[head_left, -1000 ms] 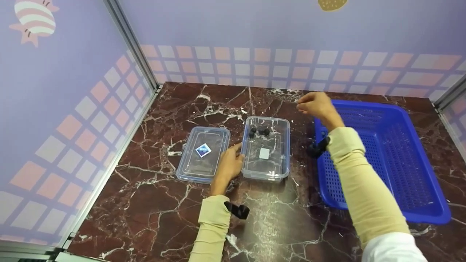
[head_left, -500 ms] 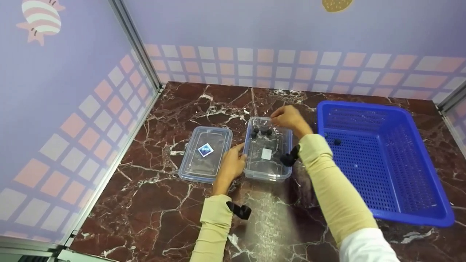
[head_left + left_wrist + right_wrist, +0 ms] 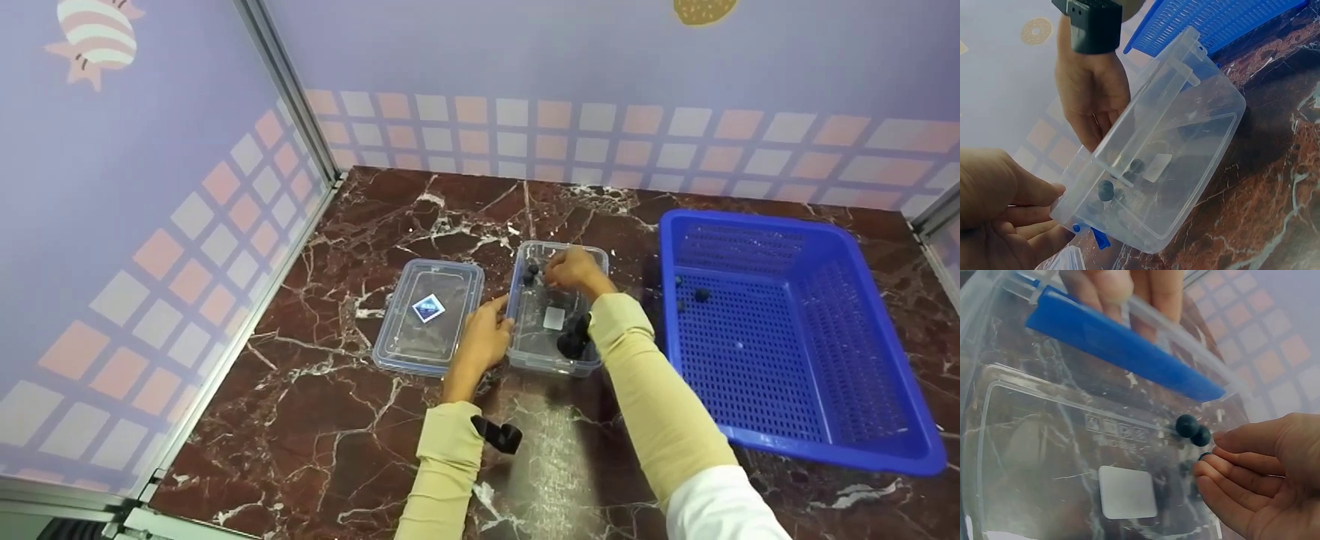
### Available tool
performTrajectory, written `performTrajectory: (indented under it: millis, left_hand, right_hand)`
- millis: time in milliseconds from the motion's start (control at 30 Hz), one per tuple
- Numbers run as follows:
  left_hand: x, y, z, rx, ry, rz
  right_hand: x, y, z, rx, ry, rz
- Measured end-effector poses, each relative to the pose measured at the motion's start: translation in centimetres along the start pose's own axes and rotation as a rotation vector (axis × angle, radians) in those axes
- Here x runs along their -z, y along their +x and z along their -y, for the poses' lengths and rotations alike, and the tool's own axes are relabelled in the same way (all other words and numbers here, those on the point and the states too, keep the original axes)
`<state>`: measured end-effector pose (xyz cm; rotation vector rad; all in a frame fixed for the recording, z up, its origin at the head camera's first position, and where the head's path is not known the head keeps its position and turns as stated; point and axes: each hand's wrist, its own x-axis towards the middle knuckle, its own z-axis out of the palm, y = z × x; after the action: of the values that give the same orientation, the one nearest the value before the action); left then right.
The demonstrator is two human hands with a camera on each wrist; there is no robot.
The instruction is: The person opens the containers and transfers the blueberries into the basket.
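Observation:
A clear plastic food box (image 3: 551,365) with blue side clips stands uncovered on the marble table. My left hand (image 3: 486,334) grips its left rim, thumb and fingertips at the edge in the left wrist view. Inside the box my right hand (image 3: 574,270) is low near the far end, palm facing sideways and fingers nearly straight. Several small dark blue balls (image 3: 1186,426), like blueberries, lie on the box floor; one partly hidden ball shows right at my right fingertips (image 3: 1201,467). A white square label (image 3: 1127,492) sits on the bottom.
To the left lies the box's clear lid (image 3: 401,334) with a blue diamond sticker. At right stands a blue perforated basket (image 3: 919,459), a few dark balls (image 3: 701,295) near its left wall. Printed wall panels (image 3: 480,45) enclose the back and left.
My right hand has moved left from over the basket's edge and down into the box. My left hand has stayed at the box's left rim.

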<state>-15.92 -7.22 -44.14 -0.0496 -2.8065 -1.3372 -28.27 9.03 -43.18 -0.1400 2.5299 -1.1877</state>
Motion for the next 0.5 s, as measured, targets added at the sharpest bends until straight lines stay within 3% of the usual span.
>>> performTrajectory:
  millis: [267, 500]
  left_hand:
    - [-0.1, 0.1, 0.1, -0.014, -0.031, -0.010]
    - [-0.5, 0.3, 1.0, -0.045, 0.000, -0.027]
  right_hand:
    - [-1.2, 0.5, -0.2, -0.059, 0.095, 0.053]
    - [-2.0, 0.9, 0.0, -0.080, 0.106, 0.031]
